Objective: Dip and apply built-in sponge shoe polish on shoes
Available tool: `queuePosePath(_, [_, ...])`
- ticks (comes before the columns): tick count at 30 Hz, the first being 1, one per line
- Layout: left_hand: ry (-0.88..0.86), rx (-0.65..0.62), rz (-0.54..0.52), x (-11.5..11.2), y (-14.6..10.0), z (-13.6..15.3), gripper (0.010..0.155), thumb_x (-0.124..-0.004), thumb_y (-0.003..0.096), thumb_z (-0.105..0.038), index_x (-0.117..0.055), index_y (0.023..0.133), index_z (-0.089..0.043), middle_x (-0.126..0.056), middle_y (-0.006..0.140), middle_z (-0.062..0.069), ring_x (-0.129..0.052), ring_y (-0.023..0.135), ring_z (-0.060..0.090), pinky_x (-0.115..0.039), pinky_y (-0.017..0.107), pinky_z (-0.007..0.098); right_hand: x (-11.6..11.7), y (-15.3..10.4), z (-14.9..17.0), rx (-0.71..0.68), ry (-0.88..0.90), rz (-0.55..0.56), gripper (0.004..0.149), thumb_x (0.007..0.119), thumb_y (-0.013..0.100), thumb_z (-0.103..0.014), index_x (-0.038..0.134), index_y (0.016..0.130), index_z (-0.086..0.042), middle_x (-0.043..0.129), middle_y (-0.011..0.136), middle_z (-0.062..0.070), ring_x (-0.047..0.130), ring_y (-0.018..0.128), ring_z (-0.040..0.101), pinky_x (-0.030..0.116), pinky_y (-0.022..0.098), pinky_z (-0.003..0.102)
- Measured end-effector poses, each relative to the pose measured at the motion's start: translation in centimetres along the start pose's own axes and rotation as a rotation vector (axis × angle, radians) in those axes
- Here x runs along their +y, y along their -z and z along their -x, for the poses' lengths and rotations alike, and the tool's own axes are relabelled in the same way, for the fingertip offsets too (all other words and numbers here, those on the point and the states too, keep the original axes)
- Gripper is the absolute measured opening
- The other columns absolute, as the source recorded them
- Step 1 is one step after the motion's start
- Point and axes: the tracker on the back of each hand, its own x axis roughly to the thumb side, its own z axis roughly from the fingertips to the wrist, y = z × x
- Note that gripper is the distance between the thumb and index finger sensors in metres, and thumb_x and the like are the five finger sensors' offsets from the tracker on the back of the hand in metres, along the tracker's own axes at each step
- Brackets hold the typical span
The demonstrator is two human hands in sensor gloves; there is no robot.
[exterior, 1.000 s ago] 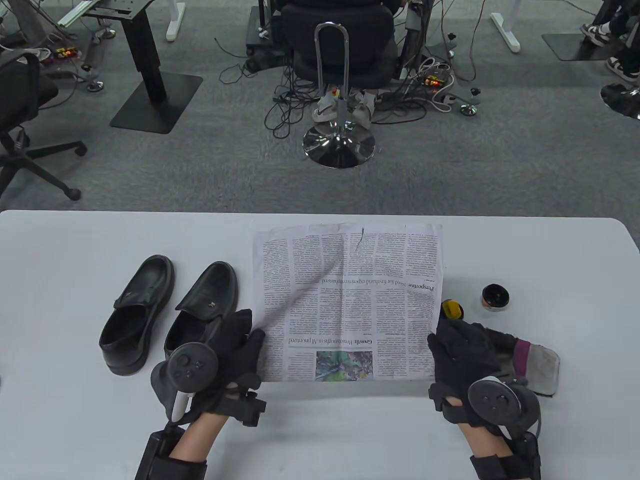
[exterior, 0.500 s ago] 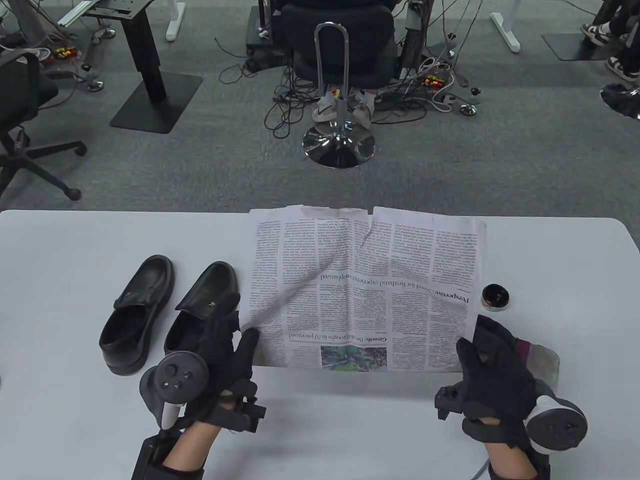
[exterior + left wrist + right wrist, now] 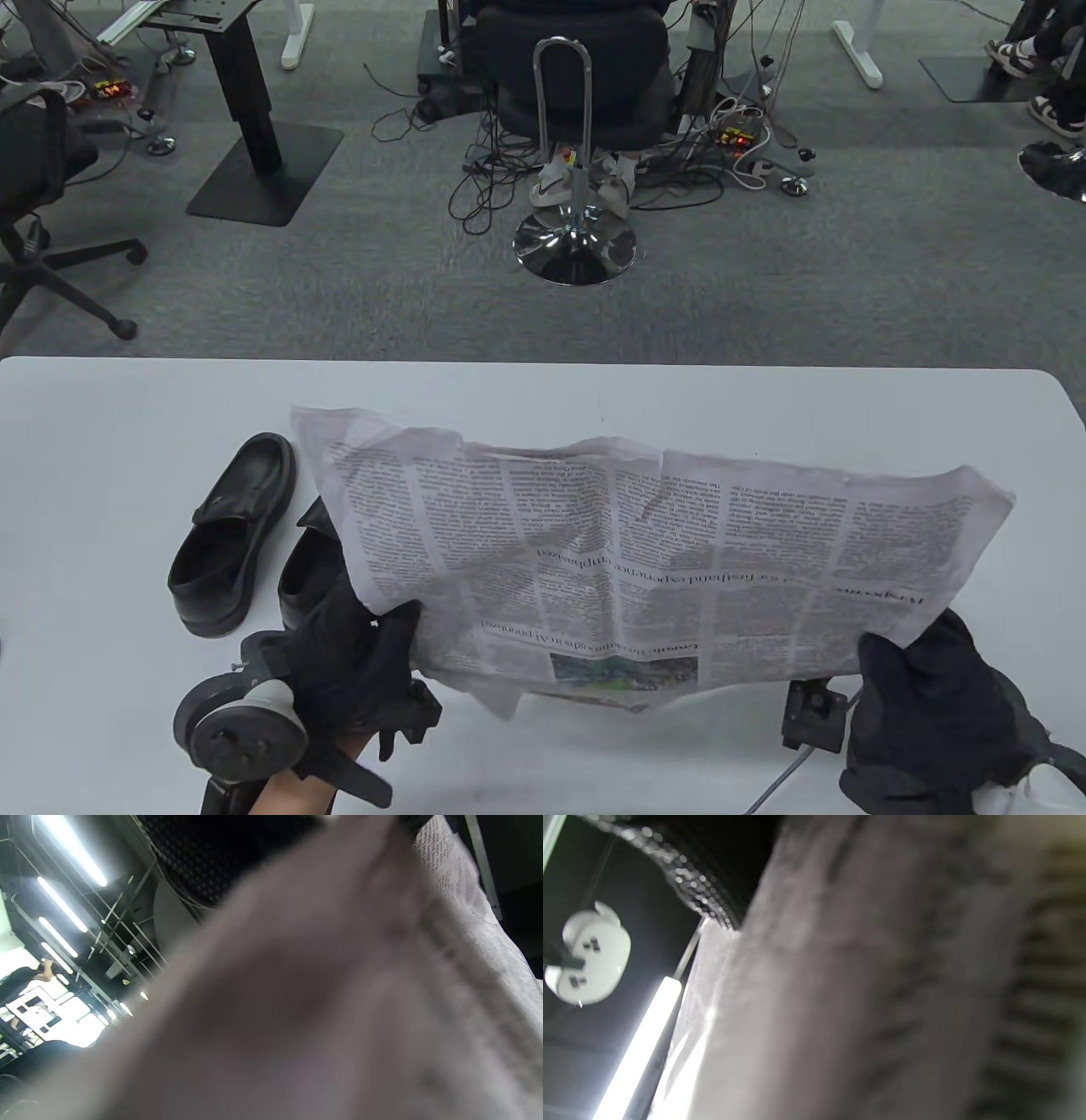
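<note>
Both hands hold a newspaper sheet point(image 3: 645, 560) up off the white table point(image 3: 102, 424), spread wide between them. My left hand point(image 3: 361, 658) grips its near left corner; my right hand point(image 3: 920, 688) grips its near right corner. Two black loafers stand at the left: one point(image 3: 229, 531) in full view, the other point(image 3: 310, 564) mostly hidden behind the paper. The polish tin, the yellow-capped applicator and the cloth are hidden behind the sheet. In the left wrist view the blurred newspaper point(image 3: 322, 993) fills the frame; the right wrist view also shows only blurred newspaper point(image 3: 882, 976).
Beyond the table's far edge is grey carpet with a chrome stool point(image 3: 573, 246), an office chair point(image 3: 51, 195) at the left, desk legs and cables. Bare white table lies behind the paper and at the far left.
The newspaper lay flat on the table one second ago. Both hands have lifted it, pulled it toward me and spread it wider; it now covers the right shoe, tin and cloth.
</note>
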Motion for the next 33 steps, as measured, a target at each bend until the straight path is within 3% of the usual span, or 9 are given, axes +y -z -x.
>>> queuePosePath(3, [0.015,0.108,0.024,0.0,2.3,1.1,0.045,-0.067,0.0527,-0.048,-0.052,0.094,-0.042,-0.083,0.086,-0.021,-0.099,0.031,-0.010,-0.090,0.049,0.027,1.4,2.4,0.7,0.021,-0.101,-0.018,0.036,0.086,0.044,-0.038,0.086,0.075,-0.020,0.092,0.070,0.004,0.109,0.022,0.003,0.096,0.032,0.031])
queuePosePath(6, [0.094,0.230,0.067,-1.1,4.1,3.6,0.044,-0.069,0.0526,-0.048,-0.054,0.094,-0.042,-0.085,0.084,-0.020,-0.099,0.029,-0.010,-0.090,0.049,0.027,4.4,3.8,4.1,0.152,-0.157,-0.087,0.036,0.088,0.043,-0.038,0.088,0.073,-0.020,0.094,0.068,0.005,0.109,0.021,0.004,0.096,0.032,0.032])
queuePosePath(11, [0.180,0.414,0.147,-4.2,5.2,9.2,0.044,-0.071,0.0519,-0.048,-0.057,0.093,-0.042,-0.087,0.082,-0.019,-0.098,0.026,-0.010,-0.091,0.047,0.027,9.3,3.1,10.4,0.286,-0.327,-0.217,0.035,0.091,0.041,-0.035,0.090,0.072,-0.020,0.095,0.068,0.006,0.109,0.022,0.006,0.096,0.033,0.034])
queuePosePath(17, [0.350,0.573,0.297,-9.5,2.6,16.3,0.044,-0.073,0.0512,-0.048,-0.060,0.092,-0.041,-0.089,0.081,-0.018,-0.100,0.028,-0.010,-0.091,0.048,0.029,13.8,-2.2,18.0,0.355,-0.598,-0.451,0.035,0.092,0.039,-0.035,0.092,0.071,-0.021,0.096,0.068,0.005,0.111,0.030,0.009,0.095,0.038,0.037])
queuePosePath(22, [0.488,0.596,0.430,-13.5,0.5,19.4,0.044,-0.074,0.0512,-0.047,-0.061,0.092,-0.041,-0.089,0.083,-0.017,-0.103,0.035,-0.006,-0.089,0.052,0.032,15.7,-6.4,22.1,0.395,-0.723,-0.596,0.036,0.092,0.040,-0.034,0.091,0.073,-0.020,0.094,0.071,0.006,0.110,0.042,0.018,0.090,0.046,0.045])
queuePosePath(25, [0.653,0.551,0.512,-15.4,-0.6,20.0,0.043,-0.076,0.0508,-0.048,-0.063,0.092,-0.041,-0.091,0.082,-0.017,-0.105,0.042,-0.003,-0.087,0.055,0.034,16.8,-9.2,24.0,0.361,-0.811,-0.762,0.038,0.091,0.040,-0.035,0.090,0.075,-0.021,0.092,0.077,0.005,0.107,0.055,0.025,0.085,0.052,0.050])
queuePosePath(30, [0.900,0.491,0.620,-18.0,-1.7,19.2,0.042,-0.078,0.0505,-0.048,-0.067,0.091,-0.041,-0.093,0.083,-0.015,-0.106,0.053,0.003,-0.083,0.060,0.039,18.1,-12.2,24.9,0.245,-0.951,-0.931,0.039,0.090,0.041,-0.035,0.089,0.078,-0.021,0.085,0.087,0.007,0.097,0.073,0.034,0.078,0.058,0.056])
queuePosePath(33, [1.087,0.442,0.655,-18.3,-1.2,17.7,0.059,-0.074,0.0491,-0.057,-0.057,0.102,-0.038,-0.079,0.103,-0.010,-0.096,0.082,0.013,-0.071,0.071,0.047,18.3,-11.6,24.2,0.250,-0.991,-1.046,0.061,0.085,0.042,-0.047,0.073,0.096,-0.022,0.062,0.104,0.012,0.072,0.096,0.043,0.063,0.066,0.064])
